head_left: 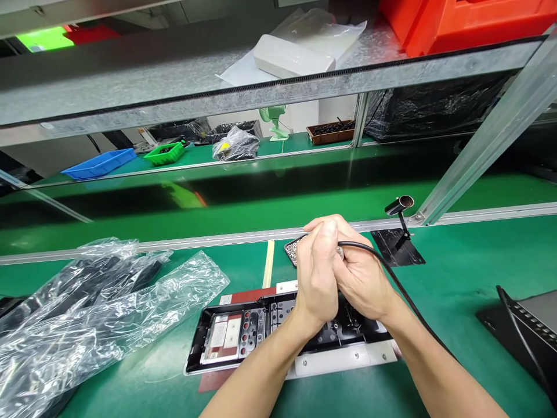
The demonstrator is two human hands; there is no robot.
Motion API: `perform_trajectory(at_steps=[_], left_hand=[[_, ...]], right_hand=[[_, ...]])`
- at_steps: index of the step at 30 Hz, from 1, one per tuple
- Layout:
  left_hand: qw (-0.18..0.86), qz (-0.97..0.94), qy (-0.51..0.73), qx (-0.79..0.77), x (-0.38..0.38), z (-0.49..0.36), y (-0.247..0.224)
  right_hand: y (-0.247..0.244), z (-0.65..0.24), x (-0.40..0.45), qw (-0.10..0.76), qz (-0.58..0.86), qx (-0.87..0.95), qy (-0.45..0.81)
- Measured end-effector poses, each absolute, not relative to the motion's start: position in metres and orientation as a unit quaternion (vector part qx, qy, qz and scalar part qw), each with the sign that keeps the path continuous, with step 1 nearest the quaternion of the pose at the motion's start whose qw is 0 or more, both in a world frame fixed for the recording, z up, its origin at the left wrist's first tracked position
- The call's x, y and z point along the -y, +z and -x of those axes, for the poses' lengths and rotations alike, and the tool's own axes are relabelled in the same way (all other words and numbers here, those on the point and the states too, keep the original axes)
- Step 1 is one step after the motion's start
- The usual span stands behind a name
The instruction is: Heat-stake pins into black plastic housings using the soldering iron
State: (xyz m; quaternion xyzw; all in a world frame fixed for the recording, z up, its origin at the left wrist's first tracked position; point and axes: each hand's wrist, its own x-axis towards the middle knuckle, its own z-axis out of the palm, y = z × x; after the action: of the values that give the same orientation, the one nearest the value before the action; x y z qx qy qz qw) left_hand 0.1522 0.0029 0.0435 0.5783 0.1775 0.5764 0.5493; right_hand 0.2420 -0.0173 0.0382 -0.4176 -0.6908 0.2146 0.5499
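My left hand [318, 273] and my right hand [363, 278] are closed together over the middle of a long black plastic housing [194, 351]. Between them is a corded tool, its body almost wholly hidden by the fingers. Its black cable [378, 252] leaves at the top and runs down to the right past my right forearm. The housing lies open side up, showing ribs, holes and a pale label at its left end. Beneath it are a reddish-brown board [250, 296] and a white fixture strip [343, 361] with screws. The tool's tip cannot be seen.
Behind my hands sits a small tray of screws [291, 251]. A black stand with a metal tube [399, 204] is back right. Plastic-wrapped parts [108, 313] lie left, a black part [522, 325] right. A metal shelf [187, 96] crosses overhead with a red bin [470, 26].
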Motion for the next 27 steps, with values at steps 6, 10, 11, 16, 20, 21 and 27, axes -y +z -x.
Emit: perform_trajectory(at_steps=[6,10,11,16,20,21,27], left_hand=[[0.549,-0.577,0.572,-0.199,-0.002,-0.153,0.039],[0.521,-0.587,0.579,-0.221,-0.003,-0.153,0.038],[0.516,-0.592,0.577,-0.225,-0.003,-0.153,0.038],[0.508,-0.609,0.560,-0.241,-0.004,-0.148,0.034],[0.501,-0.615,0.569,-0.218,-0.004,-0.146,0.033],[0.502,-0.613,0.573,-0.213,-0.003,-0.147,0.033],[0.496,-0.606,0.580,-0.223,-0.001,-0.152,0.038]], right_hand=[[0.037,-0.241,0.017,0.549,0.418,0.695,0.203],[0.036,-0.240,0.016,0.550,0.418,0.695,0.199],[0.037,-0.240,0.016,0.553,0.416,0.694,0.197],[0.037,-0.238,0.016,0.567,0.405,0.688,0.202],[0.036,-0.238,0.017,0.567,0.398,0.688,0.214],[0.036,-0.238,0.017,0.566,0.400,0.687,0.218],[0.035,-0.239,0.017,0.566,0.404,0.689,0.207]])
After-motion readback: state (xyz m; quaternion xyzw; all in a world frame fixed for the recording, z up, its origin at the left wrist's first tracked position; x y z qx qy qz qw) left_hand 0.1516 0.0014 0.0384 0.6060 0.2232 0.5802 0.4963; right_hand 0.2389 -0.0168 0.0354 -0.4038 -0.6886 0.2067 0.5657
